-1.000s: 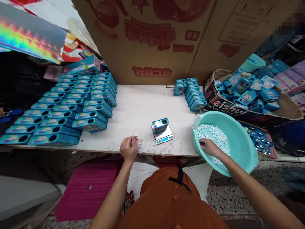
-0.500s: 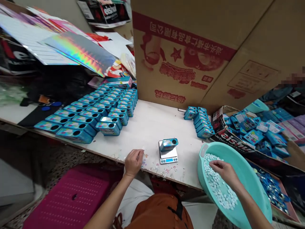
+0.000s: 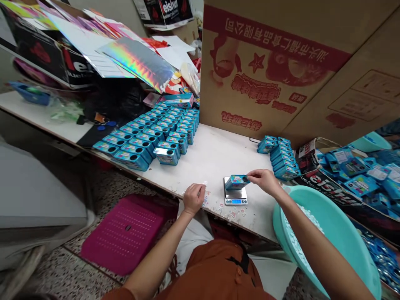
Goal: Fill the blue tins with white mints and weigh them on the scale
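Left of the scale, at the near edge of the white bench (image 3: 215,146), the left hand (image 3: 194,198) rests with its fingers curled closed; whether anything is inside cannot be told. To the scale's near right sits a wide turquoise plastic basin (image 3: 343,212), partly covered by the right forearm, with small white pellets (image 3: 296,241) in it. The flat silver digital scale (image 3: 236,195) itself carries one glossy blue box-shaped tin (image 3: 236,183), upright. The right hand (image 3: 263,180) reaches in from the scale's right, its fingertips drawn together at the tin's round opening; whether a pellet is between them is hidden.

This tin looks to be midway through weighing. Farther off to the scale's right, short rows of matching blue tins (image 3: 284,159) stand apart, and beyond the scale to the left a much larger block of upright blue tins (image 3: 153,131) is ranged, perhaps those already done; their fill cannot be seen. Far right of the scale, loose blue tins (image 3: 359,185) heaped in a black printed cardboard carton (image 3: 328,189) are probably left to do.
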{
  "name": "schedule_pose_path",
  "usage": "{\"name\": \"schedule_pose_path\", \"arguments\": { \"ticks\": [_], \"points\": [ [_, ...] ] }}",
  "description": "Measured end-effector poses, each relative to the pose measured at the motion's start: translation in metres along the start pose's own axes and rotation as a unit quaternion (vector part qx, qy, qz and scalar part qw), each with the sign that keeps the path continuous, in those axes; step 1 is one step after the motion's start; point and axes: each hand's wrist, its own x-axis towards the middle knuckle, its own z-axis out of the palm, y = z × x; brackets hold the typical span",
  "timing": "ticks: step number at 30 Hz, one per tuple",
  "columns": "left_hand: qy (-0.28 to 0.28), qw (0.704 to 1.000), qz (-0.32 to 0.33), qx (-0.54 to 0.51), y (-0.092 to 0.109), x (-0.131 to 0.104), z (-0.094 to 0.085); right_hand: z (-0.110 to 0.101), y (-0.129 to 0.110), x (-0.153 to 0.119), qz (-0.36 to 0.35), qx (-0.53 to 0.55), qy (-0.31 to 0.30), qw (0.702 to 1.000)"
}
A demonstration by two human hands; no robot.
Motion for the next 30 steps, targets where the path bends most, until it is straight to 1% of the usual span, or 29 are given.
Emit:
{"name": "schedule_pose_path", "arguments": {
  "ticks": [3,5,7,9,12,14,16,19,22,26,28,30],
  "points": [
    [-0.001,1.000,-0.001,0.007,0.001,0.000,0.000,-0.007,0.003,-0.007,0.007,-0.011,0.007,1.000],
    [-0.005,1.000,-0.005,0.010,0.002,0.000,-0.001,-0.018,0.009,-0.018,0.012,-0.014,0.018,1.000],
    [-0.011,1.000,-0.009,0.013,0.002,0.000,-0.001,-0.033,0.019,-0.036,0.020,-0.022,0.032,0.999],
    [-0.017,1.000,-0.011,0.015,0.002,0.000,-0.001,-0.049,0.032,-0.059,0.031,-0.033,0.045,0.998],
    [-0.022,1.000,-0.012,0.018,0.001,0.000,0.000,-0.071,0.055,-0.102,0.056,-0.062,0.073,0.994],
    [-0.024,0.999,-0.015,0.017,0.000,0.000,0.001,-0.081,0.073,-0.131,0.087,-0.091,0.091,0.988],
    [-0.026,0.999,-0.020,0.017,-0.001,-0.001,0.001,-0.087,0.090,-0.158,0.120,-0.106,0.099,0.982],
    [-0.025,0.999,-0.024,0.021,-0.002,-0.001,0.002,-0.088,0.114,-0.191,0.150,-0.105,0.106,0.977],
    [-0.025,0.999,-0.019,0.030,-0.002,0.000,0.003,-0.083,0.131,-0.214,0.161,-0.121,0.105,0.974],
    [-0.028,0.999,-0.026,0.038,0.000,0.002,0.003,-0.074,0.140,-0.230,0.166,-0.140,0.083,0.973],
    [-0.034,0.998,-0.043,0.034,0.000,0.004,0.002,-0.071,0.142,-0.234,0.168,-0.140,0.076,0.973],
    [-0.053,0.996,-0.066,0.011,0.002,0.008,0.001,-0.070,0.144,-0.237,0.165,-0.139,0.070,0.974]
  ]
}}
